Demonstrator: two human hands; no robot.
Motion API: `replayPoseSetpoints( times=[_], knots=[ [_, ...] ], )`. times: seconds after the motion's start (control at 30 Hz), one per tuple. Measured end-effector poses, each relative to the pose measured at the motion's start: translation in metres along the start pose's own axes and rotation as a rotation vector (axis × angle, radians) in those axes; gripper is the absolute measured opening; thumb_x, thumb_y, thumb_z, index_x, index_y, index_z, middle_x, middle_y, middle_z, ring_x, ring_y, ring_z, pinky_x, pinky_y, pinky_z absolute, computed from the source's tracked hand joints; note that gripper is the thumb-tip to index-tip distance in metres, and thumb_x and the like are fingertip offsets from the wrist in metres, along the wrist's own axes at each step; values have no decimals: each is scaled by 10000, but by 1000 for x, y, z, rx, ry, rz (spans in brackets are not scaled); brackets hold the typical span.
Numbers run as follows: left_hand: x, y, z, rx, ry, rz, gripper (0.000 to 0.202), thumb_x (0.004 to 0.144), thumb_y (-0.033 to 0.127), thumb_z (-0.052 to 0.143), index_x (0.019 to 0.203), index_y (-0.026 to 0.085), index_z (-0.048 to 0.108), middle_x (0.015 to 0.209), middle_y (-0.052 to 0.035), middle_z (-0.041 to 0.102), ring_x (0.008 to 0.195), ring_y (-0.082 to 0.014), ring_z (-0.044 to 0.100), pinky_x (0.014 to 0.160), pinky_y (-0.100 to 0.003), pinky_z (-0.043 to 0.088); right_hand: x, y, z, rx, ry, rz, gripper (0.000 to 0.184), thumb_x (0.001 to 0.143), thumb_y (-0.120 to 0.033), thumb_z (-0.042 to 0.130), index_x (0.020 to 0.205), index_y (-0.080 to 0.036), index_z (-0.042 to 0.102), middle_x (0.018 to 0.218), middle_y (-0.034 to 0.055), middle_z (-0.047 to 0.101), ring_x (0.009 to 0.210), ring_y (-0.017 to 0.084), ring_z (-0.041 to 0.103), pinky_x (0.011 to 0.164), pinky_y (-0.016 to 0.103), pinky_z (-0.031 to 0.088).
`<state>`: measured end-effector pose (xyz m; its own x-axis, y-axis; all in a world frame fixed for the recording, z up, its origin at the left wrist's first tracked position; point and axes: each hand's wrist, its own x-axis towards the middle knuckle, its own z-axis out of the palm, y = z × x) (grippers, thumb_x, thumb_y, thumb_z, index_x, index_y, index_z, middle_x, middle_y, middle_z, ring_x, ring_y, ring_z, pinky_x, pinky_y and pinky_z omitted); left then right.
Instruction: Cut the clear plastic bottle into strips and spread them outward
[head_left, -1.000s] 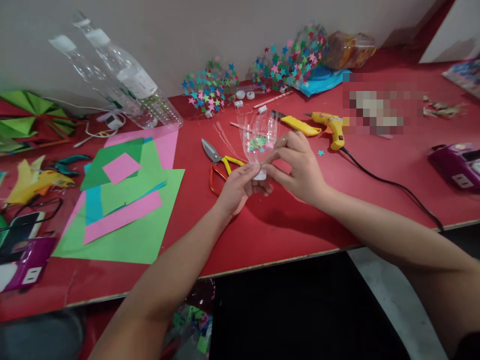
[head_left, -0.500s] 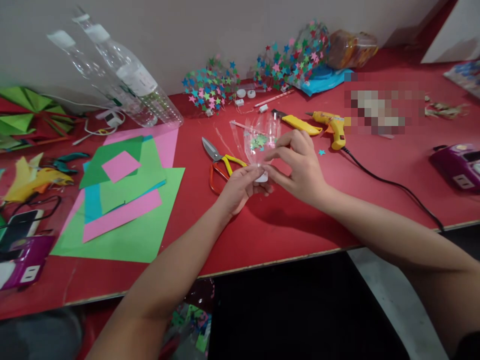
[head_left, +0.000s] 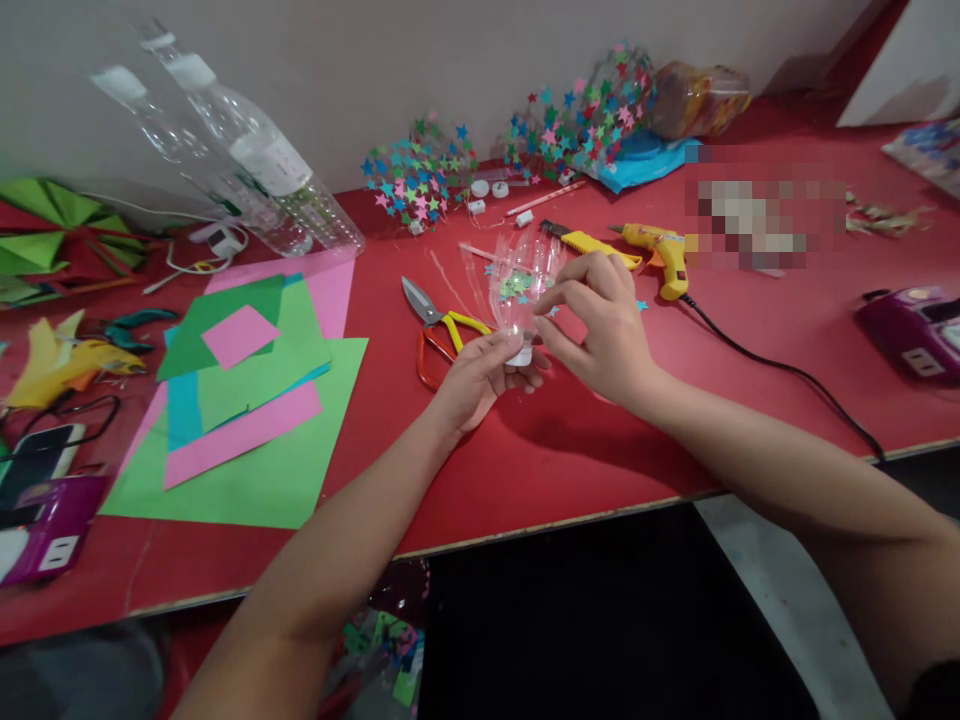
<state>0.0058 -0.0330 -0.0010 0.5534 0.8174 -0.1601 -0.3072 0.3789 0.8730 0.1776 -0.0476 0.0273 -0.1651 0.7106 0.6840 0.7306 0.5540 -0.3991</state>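
A clear plastic bottle top (head_left: 516, 285), cut into strips and turned neck-down, stands on the red table (head_left: 570, 450) with small paper stars inside it. My left hand (head_left: 480, 375) is closed round its white neck at the bottom. My right hand (head_left: 604, 325) pinches one of the thin clear strips at the bottle's right side, with a small blue star by the fingertips. Red-and-yellow-handled scissors (head_left: 435, 325) lie just left of my left hand.
Coloured paper sheets (head_left: 247, 400) lie at left. Two clear bottles (head_left: 240, 165) lean on the wall. Star-covered bottle pieces (head_left: 420, 180) stand at the back. A yellow cutter (head_left: 596, 245) and a yellow glue gun (head_left: 664, 250) with a black cord lie behind my right hand.
My right hand has shifted along the bottle's strips, the fingers now pinching lower at the right side. My left hand stays on the neck.
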Motion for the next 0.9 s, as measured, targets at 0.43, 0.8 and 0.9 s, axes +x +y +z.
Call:
replayPoseSetpoints(
  times=[0.43,0.8,0.9],
  knots=[
    [-2,3,2,-33,0,-18,336,731,403,747,863,108,656,708,-69,723,551,-128,652,514,-211,512,2,-3,-1,268,-21,84,91,848,-228,583,913,-222,647,921,48,555,945,219,550,883,420,443],
    [-2,2,2,11,-24,-37,316,751,426,722,764,129,617,590,-35,656,546,-155,663,494,-224,504,0,-5,0,115,-63,27,113,874,-262,561,798,-208,627,875,53,544,883,221,513,858,429,414],
    [-2,3,2,-7,-20,-38,288,726,386,731,776,123,625,631,-41,673,548,-153,664,507,-233,512,0,-4,0,81,-66,-9,130,877,-267,542,797,-216,630,875,54,541,873,224,501,836,426,398]
  ],
)
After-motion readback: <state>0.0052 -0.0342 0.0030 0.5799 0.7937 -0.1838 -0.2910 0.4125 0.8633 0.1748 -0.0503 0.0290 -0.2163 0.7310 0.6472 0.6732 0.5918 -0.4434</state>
